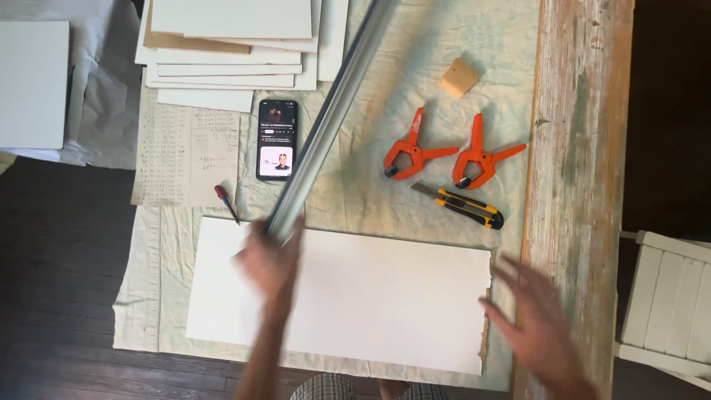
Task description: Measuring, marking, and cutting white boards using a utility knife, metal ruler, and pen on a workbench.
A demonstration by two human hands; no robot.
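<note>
A cloth-covered surface (415,89) is being shown filling most of the frame, with a weathered plank edge running down its right side. A large white board (370,296) is being laid flat across the lower centre. A stack of white boards (237,44) is being kept at the upper left. A long metal straightedge (333,111) is being held diagonally from the top centre down to the left hand (268,261), which is being closed around its lower end, blurred. The right hand (537,326) is being held open, fingers spread, at the board's right edge. Two orange spring clamps (452,152), a phone (277,139), a yellow utility knife (463,206) and a small wooden block (458,77) are being left above the board.
</note>
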